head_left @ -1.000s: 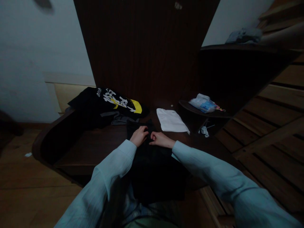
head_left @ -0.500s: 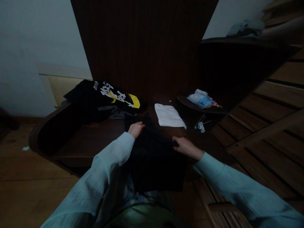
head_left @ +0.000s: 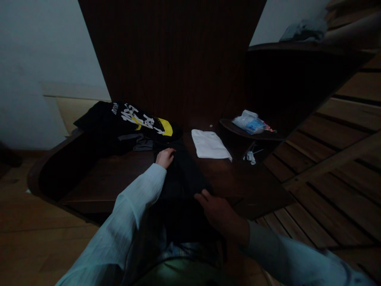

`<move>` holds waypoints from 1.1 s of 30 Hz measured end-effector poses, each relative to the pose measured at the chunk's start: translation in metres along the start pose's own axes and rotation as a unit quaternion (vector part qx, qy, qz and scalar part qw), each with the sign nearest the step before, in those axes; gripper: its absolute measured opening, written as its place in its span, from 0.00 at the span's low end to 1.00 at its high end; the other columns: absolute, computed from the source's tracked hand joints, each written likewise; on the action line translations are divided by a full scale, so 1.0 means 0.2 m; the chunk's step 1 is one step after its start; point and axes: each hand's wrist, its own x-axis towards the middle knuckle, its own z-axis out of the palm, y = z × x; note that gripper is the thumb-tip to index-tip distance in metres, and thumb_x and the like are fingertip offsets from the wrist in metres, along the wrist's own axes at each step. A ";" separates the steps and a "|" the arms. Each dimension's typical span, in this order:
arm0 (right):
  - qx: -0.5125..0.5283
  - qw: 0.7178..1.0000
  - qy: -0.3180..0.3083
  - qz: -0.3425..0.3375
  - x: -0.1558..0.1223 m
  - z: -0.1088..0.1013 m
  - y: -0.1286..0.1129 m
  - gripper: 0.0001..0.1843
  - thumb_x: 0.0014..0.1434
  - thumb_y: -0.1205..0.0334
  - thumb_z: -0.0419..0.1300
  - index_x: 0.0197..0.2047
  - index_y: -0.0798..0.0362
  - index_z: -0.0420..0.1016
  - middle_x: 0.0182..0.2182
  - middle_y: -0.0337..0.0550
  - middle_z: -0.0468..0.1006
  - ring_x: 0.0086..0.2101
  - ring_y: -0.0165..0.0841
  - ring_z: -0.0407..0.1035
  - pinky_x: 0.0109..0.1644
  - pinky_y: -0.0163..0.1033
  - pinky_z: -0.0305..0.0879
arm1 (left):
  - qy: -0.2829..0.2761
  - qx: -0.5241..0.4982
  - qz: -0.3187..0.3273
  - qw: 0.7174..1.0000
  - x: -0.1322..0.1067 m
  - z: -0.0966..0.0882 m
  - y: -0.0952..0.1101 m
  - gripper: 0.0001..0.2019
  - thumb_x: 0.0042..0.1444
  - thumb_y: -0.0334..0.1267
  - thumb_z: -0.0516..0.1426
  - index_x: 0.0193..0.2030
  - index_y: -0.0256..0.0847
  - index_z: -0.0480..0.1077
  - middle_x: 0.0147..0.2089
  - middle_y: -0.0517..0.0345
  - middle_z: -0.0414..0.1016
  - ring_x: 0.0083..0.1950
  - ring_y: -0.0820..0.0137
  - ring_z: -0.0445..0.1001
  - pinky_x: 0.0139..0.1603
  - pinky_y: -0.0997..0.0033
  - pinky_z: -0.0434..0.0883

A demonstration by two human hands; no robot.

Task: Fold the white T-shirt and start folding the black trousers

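A black garment lies over the dark wooden bench and hangs down its front toward me; its exact kind is too dark to make out. My left hand is closed on its left edge, near the far end. On the right edge, nearer to me, my right hand has its fingers bent over the cloth, with thumb and fingertips gripping it. Just right of the garment, a folded white cloth rests flat on the bench.
A heap of black clothing with white and yellow print lies at the bench's left end. A small shelf on the right bears a plastic packet. Crumpled white paper sits below it. Wooden slats stand at the right.
My right hand has moved left and toward me, bringing the garment's right side inward, so the cloth is narrower. My left hand stays near the same spot.
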 end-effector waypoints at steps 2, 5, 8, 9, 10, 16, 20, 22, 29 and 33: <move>0.039 0.999 0.022 -0.004 0.00 -0.03 0.01 0.24 0.56 0.72 0.47 0.56 0.51 0.58 0.47 0.50 0.68 0.37 0.33 0.70 0.35 0.34 0.63 | 0.018 -0.025 -0.002 1.000 0.01 0.01 -0.01 0.17 0.50 0.25 0.49 0.45 0.41 0.69 0.45 0.56 0.73 0.47 0.68 0.70 0.48 0.71 0.66; 0.120 0.990 0.038 -0.058 0.02 -0.10 0.04 0.16 0.57 0.63 0.52 0.50 0.50 0.65 0.39 0.44 0.74 0.35 0.31 0.70 0.36 0.34 0.63 | 0.017 -0.041 0.000 0.999 0.01 0.01 -0.02 0.19 0.48 0.23 0.48 0.46 0.40 0.69 0.45 0.54 0.73 0.47 0.67 0.70 0.49 0.70 0.66; 0.193 0.976 0.075 -0.060 0.11 -0.14 0.12 0.14 0.57 0.57 0.53 0.46 0.52 0.68 0.33 0.41 0.75 0.32 0.30 0.70 0.35 0.33 0.64 | 0.001 -0.033 0.004 0.999 0.01 0.01 -0.01 0.22 0.47 0.21 0.47 0.48 0.39 0.68 0.44 0.54 0.73 0.47 0.67 0.69 0.49 0.70 0.66; 0.211 0.972 0.094 -0.047 0.15 -0.14 0.15 0.14 0.58 0.57 0.53 0.46 0.52 0.68 0.32 0.41 0.75 0.31 0.29 0.70 0.35 0.33 0.64 | -0.001 -0.032 0.004 0.999 0.01 0.01 -0.01 0.22 0.47 0.21 0.46 0.48 0.38 0.68 0.44 0.53 0.73 0.47 0.67 0.69 0.50 0.70 0.65; 0.222 0.968 0.114 -0.034 0.20 -0.13 0.19 0.15 0.58 0.58 0.52 0.47 0.53 0.68 0.34 0.42 0.75 0.32 0.29 0.70 0.36 0.34 0.65 | -0.001 -0.032 0.002 0.999 0.01 0.01 0.00 0.22 0.48 0.21 0.46 0.48 0.37 0.68 0.44 0.53 0.73 0.47 0.67 0.69 0.50 0.70 0.65; 0.188 0.966 0.131 -0.120 0.38 0.00 0.27 0.26 0.57 0.52 0.53 0.57 0.52 0.60 0.56 0.48 0.62 0.57 0.37 0.53 0.59 0.46 0.51 | 0.029 -0.020 0.004 0.999 0.00 0.02 0.02 0.13 0.56 0.34 0.47 0.42 0.38 0.70 0.40 0.53 0.72 0.44 0.66 0.68 0.48 0.68 0.66; 0.165 0.971 0.083 -0.153 0.38 0.09 0.21 0.31 0.56 0.48 0.52 0.61 0.50 0.54 0.61 0.46 0.54 0.60 0.38 0.44 0.62 0.50 0.43 | 0.025 0.037 -0.001 0.999 0.00 0.01 0.01 0.10 0.53 0.32 0.50 0.40 0.39 0.69 0.39 0.51 0.68 0.44 0.64 0.66 0.45 0.67 0.66; 0.158 0.972 0.078 -0.154 0.36 0.11 0.18 0.32 0.56 0.48 0.52 0.61 0.50 0.52 0.61 0.47 0.53 0.61 0.38 0.43 0.62 0.51 0.42 | 0.026 0.066 0.003 0.997 0.00 0.01 0.01 0.09 0.52 0.32 0.51 0.39 0.40 0.70 0.40 0.50 0.67 0.44 0.63 0.65 0.44 0.65 0.65; 0.162 0.966 0.134 -0.152 0.35 0.14 0.16 0.17 0.50 0.62 0.57 0.44 0.53 0.67 0.56 0.49 0.62 0.58 0.39 0.50 0.60 0.49 0.48 | 0.002 0.064 0.022 0.998 0.00 0.03 0.03 0.08 0.55 0.30 0.48 0.38 0.37 0.66 0.40 0.50 0.67 0.43 0.65 0.66 0.44 0.67 0.65; 0.175 0.954 0.193 -0.150 0.38 0.15 0.19 0.04 0.53 0.69 0.51 0.31 0.54 0.66 0.47 0.49 0.69 0.50 0.36 0.60 0.54 0.43 0.58 | 0.032 0.016 -0.003 0.999 0.00 0.03 0.03 0.07 0.55 0.30 0.48 0.38 0.36 0.64 0.38 0.51 0.68 0.40 0.67 0.68 0.42 0.69 0.67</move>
